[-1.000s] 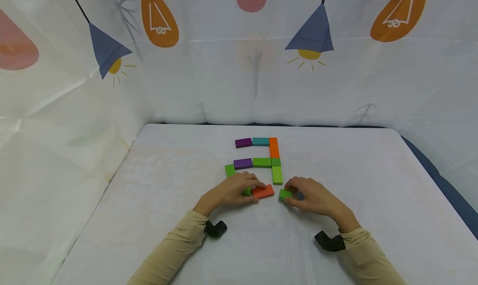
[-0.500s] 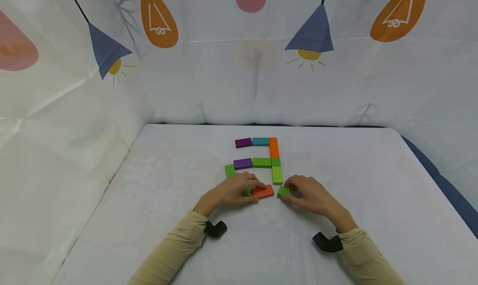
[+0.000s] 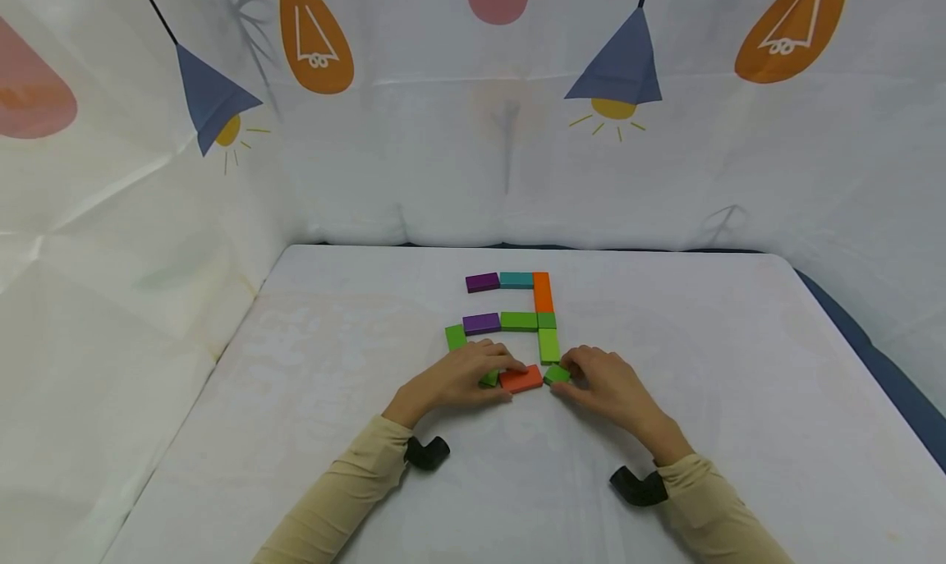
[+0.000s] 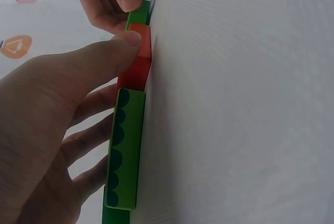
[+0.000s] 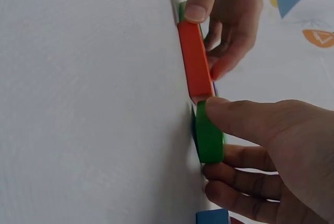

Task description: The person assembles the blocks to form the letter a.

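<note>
My left hand [image 3: 461, 375] holds a red-orange block [image 3: 521, 379], thumb on its near side and fingers beyond. A green block with dark scallops [image 4: 125, 148] lies just left of it, partly under this hand in the head view. My right hand [image 3: 608, 386] pinches a short green block [image 3: 557, 373] between thumb and fingers. That block is turned at a slant, one corner right at the right end of the red-orange block. Behind the right hand's fingers lies a blue block [image 5: 212, 216], which the hand hides in the head view.
Farther back on the white table [image 3: 702, 326] is a line of blocks: purple [image 3: 483, 282], teal [image 3: 516, 280], orange [image 3: 543, 291], several green and a violet one [image 3: 482, 323]. A light-green block [image 3: 548, 346] stands just behind the pinched one. A printed white cloth hangs beyond.
My right hand has slid left with the short green block, up to the red-orange block's end, and the green block has turned. My left hand has stayed in place.
</note>
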Demonstrator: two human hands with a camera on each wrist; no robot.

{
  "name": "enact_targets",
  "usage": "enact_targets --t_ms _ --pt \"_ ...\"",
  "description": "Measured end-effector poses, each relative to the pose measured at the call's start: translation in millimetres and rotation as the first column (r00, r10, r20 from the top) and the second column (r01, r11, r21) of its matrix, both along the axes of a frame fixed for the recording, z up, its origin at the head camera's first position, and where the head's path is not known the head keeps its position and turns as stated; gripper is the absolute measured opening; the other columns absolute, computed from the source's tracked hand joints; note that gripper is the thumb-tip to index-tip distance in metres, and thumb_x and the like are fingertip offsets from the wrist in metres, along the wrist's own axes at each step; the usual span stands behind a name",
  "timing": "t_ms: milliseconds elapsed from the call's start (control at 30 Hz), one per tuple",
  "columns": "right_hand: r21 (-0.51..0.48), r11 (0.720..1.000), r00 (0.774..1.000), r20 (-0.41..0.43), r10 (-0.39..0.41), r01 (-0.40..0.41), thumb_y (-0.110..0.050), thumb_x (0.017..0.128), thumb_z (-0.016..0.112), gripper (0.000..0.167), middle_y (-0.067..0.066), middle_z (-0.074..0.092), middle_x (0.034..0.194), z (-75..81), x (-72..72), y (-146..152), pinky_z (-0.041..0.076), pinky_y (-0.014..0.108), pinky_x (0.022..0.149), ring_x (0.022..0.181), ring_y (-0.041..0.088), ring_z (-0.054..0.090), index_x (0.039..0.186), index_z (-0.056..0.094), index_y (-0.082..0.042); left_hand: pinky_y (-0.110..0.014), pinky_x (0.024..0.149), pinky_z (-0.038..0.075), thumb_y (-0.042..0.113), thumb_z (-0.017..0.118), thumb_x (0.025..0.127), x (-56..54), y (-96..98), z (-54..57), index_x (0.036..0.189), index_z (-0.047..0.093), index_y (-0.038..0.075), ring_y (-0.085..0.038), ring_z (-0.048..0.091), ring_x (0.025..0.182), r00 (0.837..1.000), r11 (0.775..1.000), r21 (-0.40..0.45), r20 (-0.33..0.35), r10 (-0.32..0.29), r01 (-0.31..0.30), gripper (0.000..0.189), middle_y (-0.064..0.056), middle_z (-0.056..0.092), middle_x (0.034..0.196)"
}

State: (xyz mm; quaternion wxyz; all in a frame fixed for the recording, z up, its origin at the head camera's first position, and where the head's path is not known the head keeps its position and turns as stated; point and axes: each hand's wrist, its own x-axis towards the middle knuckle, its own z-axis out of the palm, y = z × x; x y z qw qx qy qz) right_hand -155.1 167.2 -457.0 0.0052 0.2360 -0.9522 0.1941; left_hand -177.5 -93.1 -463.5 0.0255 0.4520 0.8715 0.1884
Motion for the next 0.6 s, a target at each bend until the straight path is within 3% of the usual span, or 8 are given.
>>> enact_targets --t_ms 600 --pt "-0.033 0.998 0.999 0.025 -0.047 0.048 -0.035 0.078 0.076 0.034 -0.005 0.058 0.080 -0.3 2.5 -5.7 0.044 0.025 0.065 0.072 0.009 0.049 0.099 0.061 -0.014 -0.024 0.096 0.043 0.037 0.065 0.088 0.7 0.9 0.8 0.124 0.061 0.022 -0.008 0.052 0.107 1.000 1.000 -0.008 0.021 0.020 -0.020 0.039 0.008 0.061 0.115"
